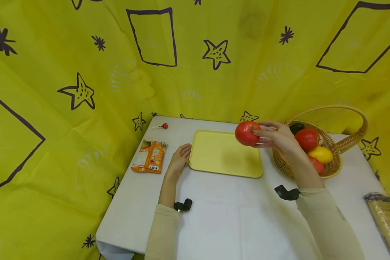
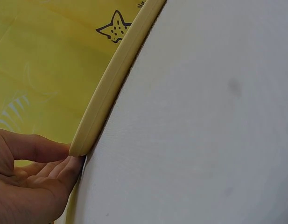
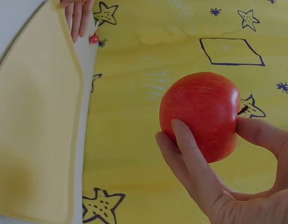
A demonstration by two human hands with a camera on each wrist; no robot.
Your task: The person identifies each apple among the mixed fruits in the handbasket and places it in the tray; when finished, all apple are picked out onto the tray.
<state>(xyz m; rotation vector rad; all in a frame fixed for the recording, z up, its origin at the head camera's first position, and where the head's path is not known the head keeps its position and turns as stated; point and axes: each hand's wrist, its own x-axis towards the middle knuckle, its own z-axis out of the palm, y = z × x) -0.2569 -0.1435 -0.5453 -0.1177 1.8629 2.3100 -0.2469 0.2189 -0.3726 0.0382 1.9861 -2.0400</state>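
Observation:
A red apple [image 1: 246, 134] with a dark stem is held up in my right hand [image 1: 282, 140], over the right end of a pale yellow tray [image 1: 221, 153]. In the right wrist view the thumb presses by the stem of the apple [image 3: 200, 112] and the fingertips lie against its other side. My left hand [image 1: 178, 159] is at the tray's left edge. The left wrist view has its thumb [image 2: 45, 148] against the rim of the tray [image 2: 111, 79] at a corner, with fingers curled beneath.
Right of the tray stands a wicker basket [image 1: 281, 166] with a tall handle, holding another red apple [image 1: 307, 139], a yellow fruit [image 1: 321, 155] and more produce. An orange snack packet [image 1: 150, 157] and a red lollipop [image 1: 164, 126] lie at left. A clear-wrapped package [image 1: 386, 220] lies far right.

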